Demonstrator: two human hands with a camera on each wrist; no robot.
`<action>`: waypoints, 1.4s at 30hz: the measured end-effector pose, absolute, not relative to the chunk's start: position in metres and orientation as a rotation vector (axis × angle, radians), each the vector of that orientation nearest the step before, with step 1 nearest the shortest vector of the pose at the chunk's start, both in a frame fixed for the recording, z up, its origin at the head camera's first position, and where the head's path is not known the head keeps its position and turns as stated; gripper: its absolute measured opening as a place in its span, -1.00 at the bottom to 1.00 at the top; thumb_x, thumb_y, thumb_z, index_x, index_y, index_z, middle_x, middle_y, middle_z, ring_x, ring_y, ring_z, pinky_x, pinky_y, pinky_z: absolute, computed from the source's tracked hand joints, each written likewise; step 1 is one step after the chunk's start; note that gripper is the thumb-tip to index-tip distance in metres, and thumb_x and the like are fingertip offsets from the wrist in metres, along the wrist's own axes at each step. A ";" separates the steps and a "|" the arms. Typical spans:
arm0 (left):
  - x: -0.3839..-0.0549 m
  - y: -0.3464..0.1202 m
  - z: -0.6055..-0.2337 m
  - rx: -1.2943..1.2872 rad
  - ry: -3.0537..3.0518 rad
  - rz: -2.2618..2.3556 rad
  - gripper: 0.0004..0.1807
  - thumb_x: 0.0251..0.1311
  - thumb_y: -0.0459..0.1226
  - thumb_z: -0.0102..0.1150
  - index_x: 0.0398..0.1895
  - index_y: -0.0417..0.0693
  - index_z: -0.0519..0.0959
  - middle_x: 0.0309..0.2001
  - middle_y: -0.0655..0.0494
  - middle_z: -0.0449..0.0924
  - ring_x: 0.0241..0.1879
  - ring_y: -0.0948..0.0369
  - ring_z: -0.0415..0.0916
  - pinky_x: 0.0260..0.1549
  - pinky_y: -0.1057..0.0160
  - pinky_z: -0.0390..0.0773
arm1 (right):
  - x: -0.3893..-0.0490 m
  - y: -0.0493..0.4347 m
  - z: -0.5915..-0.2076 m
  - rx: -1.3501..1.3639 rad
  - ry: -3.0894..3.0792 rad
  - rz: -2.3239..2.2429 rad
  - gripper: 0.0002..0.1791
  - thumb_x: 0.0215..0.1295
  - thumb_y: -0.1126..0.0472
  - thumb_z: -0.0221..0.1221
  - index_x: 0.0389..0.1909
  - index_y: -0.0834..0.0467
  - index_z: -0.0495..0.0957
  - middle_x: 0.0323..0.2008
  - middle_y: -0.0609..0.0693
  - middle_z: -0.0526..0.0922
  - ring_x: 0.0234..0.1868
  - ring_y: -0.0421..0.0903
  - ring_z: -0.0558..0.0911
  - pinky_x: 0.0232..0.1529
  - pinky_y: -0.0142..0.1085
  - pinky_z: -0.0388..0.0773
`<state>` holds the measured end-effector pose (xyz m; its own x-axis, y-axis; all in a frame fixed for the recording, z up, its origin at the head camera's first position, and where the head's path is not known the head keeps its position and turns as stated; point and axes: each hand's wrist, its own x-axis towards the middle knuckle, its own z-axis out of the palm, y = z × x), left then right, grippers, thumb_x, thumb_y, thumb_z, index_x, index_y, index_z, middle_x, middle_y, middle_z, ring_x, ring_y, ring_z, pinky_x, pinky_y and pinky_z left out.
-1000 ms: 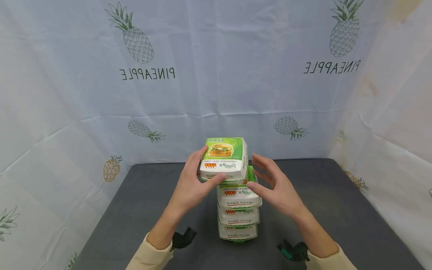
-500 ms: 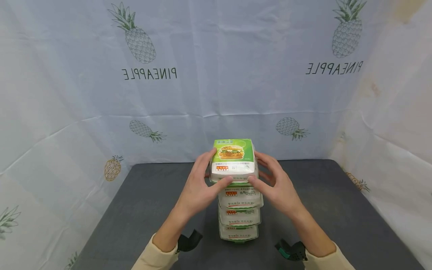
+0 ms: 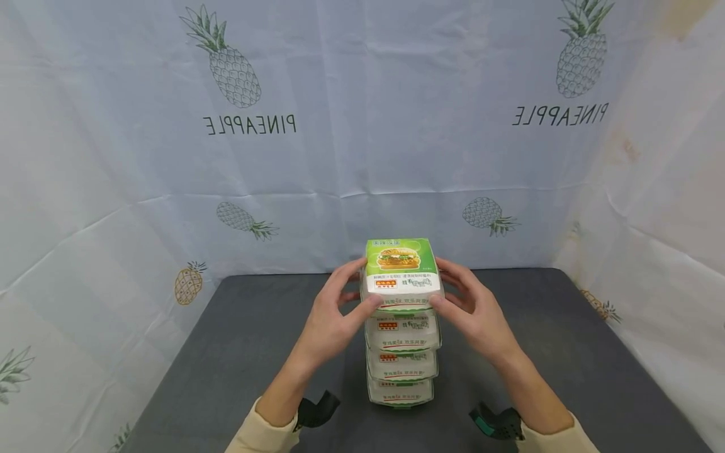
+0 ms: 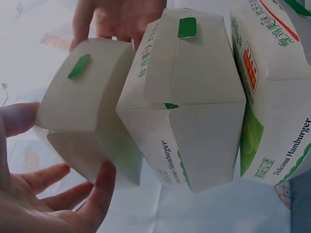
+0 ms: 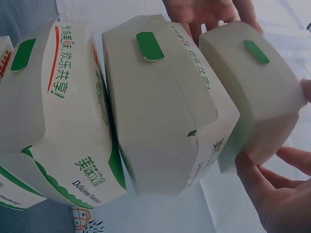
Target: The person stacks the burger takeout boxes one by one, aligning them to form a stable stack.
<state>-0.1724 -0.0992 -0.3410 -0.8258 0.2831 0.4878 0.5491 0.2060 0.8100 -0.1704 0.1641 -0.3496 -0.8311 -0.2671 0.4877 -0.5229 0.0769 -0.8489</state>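
Observation:
A white and green hamburger box [image 3: 399, 274], burger picture facing up, sits at the top of a stack of several matching boxes [image 3: 402, 365]. My left hand [image 3: 330, 321] grips its left side, thumb at the near corner and fingers along the side. From the right, my right hand [image 3: 480, 318] holds the same box in a mirrored way. In the left wrist view, the held box [image 4: 73, 97] lies right against the box below [image 4: 194, 82], slightly tilted to it. The right wrist view shows that held box [image 5: 262, 82] with fingertips on its side.
The stack stands on a dark grey table [image 3: 255, 352]. Behind it hangs a pale curtain [image 3: 362, 126] printed with pineapples, and more of the same cloth closes in both sides. A black strap [image 3: 318, 408] is on the left wrist, another strap [image 3: 496, 421] on the right.
The top box has moved right and slightly down, over the stack, and turned straighter. My right hand, apart from it a second ago, now holds its right side.

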 end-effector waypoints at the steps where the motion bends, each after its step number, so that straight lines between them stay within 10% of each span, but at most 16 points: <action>1: -0.172 -0.099 -0.341 -0.795 -2.248 -1.667 -0.30 0.38 -0.24 0.29 0.54 0.06 0.28 0.45 0.03 0.26 0.32 0.05 0.28 0.18 -0.07 0.52 | -0.170 0.165 -0.350 0.803 -2.143 1.836 -0.34 0.46 0.42 0.13 0.53 0.20 0.21 0.45 0.13 0.26 0.39 -0.13 0.37 0.12 -0.41 0.54; 42: -0.172 -0.100 -0.356 -0.802 -2.245 -1.720 -0.34 0.41 -0.25 0.25 0.53 0.03 0.28 0.40 -0.02 0.26 0.33 0.03 0.26 0.16 -0.09 0.52 | -0.165 0.167 -0.363 0.796 -2.151 1.880 -0.34 0.46 0.44 0.12 0.53 0.24 0.19 0.43 0.19 0.26 0.33 -0.16 0.45 0.08 -0.35 0.61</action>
